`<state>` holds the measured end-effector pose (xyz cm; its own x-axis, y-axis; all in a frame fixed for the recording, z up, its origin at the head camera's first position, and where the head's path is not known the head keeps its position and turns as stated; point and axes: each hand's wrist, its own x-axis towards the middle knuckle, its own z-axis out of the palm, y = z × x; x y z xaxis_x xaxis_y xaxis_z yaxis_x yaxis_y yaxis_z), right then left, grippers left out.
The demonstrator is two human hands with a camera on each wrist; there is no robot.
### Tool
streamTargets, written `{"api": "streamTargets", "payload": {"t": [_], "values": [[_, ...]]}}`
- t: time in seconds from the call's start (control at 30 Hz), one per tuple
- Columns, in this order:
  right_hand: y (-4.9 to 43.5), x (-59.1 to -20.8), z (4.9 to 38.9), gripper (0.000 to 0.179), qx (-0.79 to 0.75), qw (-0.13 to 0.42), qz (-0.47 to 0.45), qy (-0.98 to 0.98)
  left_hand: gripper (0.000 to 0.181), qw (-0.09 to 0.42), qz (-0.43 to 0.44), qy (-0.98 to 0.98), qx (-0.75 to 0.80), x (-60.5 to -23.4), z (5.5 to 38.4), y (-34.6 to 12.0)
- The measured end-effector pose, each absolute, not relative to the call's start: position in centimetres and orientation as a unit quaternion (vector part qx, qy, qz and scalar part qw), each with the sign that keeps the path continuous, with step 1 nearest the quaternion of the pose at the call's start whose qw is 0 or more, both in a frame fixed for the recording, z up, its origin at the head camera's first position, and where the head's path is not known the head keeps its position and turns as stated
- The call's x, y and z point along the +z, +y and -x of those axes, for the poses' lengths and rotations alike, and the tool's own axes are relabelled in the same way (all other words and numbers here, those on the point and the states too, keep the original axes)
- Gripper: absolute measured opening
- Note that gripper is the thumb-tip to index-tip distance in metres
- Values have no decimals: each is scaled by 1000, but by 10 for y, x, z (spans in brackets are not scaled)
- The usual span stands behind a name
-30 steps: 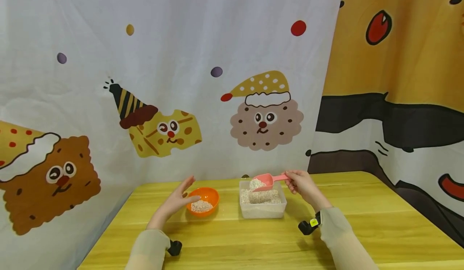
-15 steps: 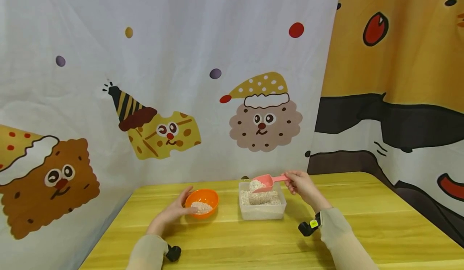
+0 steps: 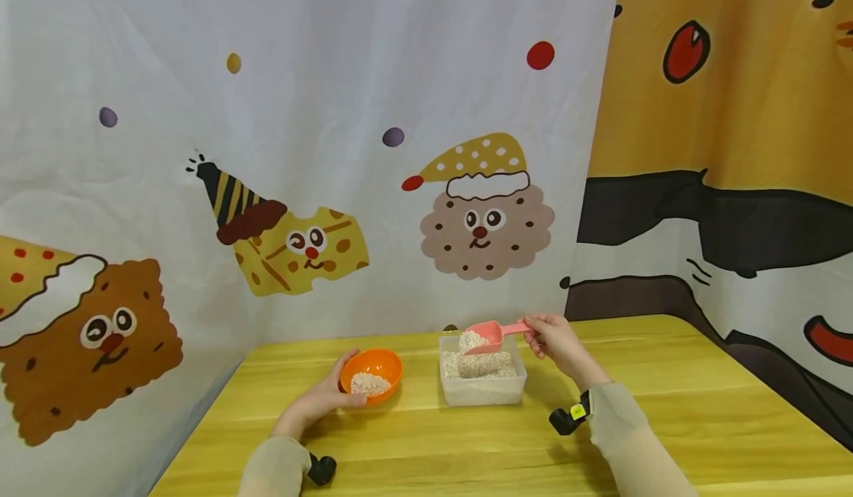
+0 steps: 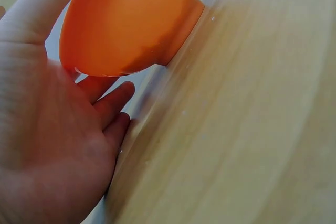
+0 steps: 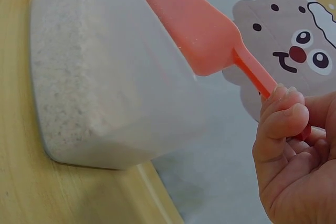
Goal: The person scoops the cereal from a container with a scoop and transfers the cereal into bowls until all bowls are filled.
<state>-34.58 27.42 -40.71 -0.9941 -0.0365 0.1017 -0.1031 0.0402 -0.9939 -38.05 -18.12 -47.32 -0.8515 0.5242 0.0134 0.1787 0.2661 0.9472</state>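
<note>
We're seeing pink scoop, heaped with pale flakes, jutting out ahead of right hand over translucent tub, fingers pinching and partly hiding handle. Left hand is gripping orange bowl, bowl hiding some fingertips.

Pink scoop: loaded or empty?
Loaded: in the head view, pale flakes are heaped in the pink scoop, which the right hand holds over the translucent box.
</note>
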Motion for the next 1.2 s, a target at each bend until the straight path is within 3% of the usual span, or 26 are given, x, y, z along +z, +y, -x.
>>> {"api": "streamTargets", "payload": {"t": [1.2], "values": [[230,-397,358,31,703,26,-83,-706,101,150,-211,777,573,-477,381,-182]]}}
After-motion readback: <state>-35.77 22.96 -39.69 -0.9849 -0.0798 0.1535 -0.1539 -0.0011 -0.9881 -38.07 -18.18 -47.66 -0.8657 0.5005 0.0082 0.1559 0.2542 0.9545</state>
